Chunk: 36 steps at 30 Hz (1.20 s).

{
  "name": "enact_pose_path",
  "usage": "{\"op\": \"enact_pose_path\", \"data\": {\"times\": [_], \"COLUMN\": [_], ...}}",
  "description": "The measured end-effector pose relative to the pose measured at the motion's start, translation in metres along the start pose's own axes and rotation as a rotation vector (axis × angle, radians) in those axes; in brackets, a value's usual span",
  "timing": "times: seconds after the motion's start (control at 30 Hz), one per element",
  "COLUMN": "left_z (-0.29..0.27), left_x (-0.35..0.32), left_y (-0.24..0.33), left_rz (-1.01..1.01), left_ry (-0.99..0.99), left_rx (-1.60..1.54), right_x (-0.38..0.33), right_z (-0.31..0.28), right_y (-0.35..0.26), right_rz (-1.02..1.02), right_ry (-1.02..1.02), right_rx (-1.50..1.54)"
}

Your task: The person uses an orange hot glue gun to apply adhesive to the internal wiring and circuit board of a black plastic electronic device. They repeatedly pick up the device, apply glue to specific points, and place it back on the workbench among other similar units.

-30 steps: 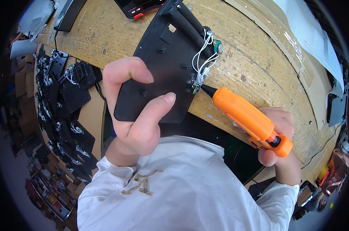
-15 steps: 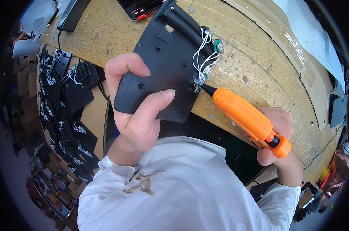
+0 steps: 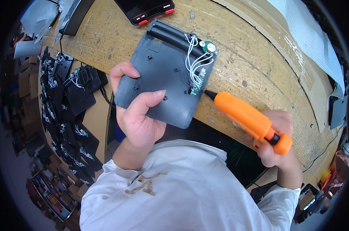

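Note:
My left hand grips a flat black plastic panel by its left edge, thumb on its upper face. White wires run along the panel's right side, between a small green circuit board and a round green-rimmed part near the top. An orange glue gun is held in my right hand, its fingers wrapped round the handle. The gun's black nozzle tip points at the panel's right edge, close beside the circuit board; whether it touches cannot be made out.
A phone-like device with red corners lies at the table's far side. To the left, many similar black panels with white wires are piled on cardboard. White sheeting lies at the far right of the worn wooden table.
The panel has tilted to lie flatter toward me, showing more of its face. The nozzle, which was at the circuit board, now sits slightly away from it. Both hands keep their holds.

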<state>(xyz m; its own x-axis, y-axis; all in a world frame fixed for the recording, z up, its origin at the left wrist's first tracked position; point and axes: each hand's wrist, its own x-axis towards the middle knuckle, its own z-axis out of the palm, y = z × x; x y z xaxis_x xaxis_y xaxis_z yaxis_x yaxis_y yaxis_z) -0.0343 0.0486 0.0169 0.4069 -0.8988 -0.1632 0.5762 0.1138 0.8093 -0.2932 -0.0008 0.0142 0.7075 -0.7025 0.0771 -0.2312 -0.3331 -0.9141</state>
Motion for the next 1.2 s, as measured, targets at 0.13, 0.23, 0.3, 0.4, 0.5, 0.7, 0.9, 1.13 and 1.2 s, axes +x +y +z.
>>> {"op": "enact_pose_path", "data": {"times": [0.13,0.23,0.3,0.4,0.5,0.7,0.9,1.13,1.2], "left_z": [-0.011,-0.020,-0.022,-0.022,-0.020,-0.019,-0.023,-0.014,-0.008], "left_x": [0.001,-0.003,-0.005,-0.006,-0.006,-0.005,-0.002,-0.005,-0.007], "left_y": [0.008,0.007,0.006,0.001,0.002,0.004,0.001,-0.002,-0.002], "left_rz": [0.146,0.339,0.434,0.500,0.490,0.523,0.536,0.271,0.149], "left_ry": [-0.180,-0.238,-0.242,-0.276,-0.284,-0.301,-0.338,-0.152,-0.082], "left_rx": [0.290,0.601,0.754,0.757,0.827,0.819,0.755,0.481,0.326], "right_x": [0.002,0.004,0.005,0.006,0.004,0.001,0.003,0.004,0.004], "right_z": [0.002,0.001,-0.003,-0.003,0.001,0.005,0.004,0.006,0.006], "right_y": [0.001,0.000,0.006,0.002,-0.001,-0.001,-0.006,-0.005,-0.005], "right_rz": [0.099,0.040,-0.077,-0.129,-0.091,-0.067,-0.071,-0.117,-0.122], "right_ry": [0.142,0.146,0.038,-0.020,0.008,0.048,0.018,0.045,0.048], "right_rx": [0.210,0.254,0.175,0.060,0.008,-0.051,-0.120,-0.131,-0.128]}}
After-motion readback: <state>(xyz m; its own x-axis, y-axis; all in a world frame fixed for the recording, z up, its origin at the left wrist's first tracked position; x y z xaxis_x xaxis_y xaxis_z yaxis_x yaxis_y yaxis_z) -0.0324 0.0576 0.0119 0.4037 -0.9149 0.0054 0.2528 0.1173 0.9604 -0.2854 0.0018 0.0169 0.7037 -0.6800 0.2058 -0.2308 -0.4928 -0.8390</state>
